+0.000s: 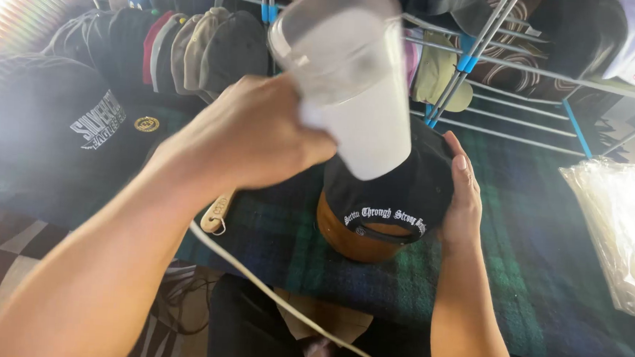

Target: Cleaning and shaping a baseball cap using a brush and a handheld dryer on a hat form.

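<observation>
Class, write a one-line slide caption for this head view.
Left hand holds a white appliance over a black cap steadied by the right hand.

Matt cloth cap, smooth plastic steamer

clear plastic bag stack, far right on table edge

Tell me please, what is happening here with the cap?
A person's left hand holds a white handheld appliance tilted over a black cap. The cap sits on a brown rounded form on a green plaid cloth. The right hand steadies the cap's side. More caps are stacked behind.
</observation>
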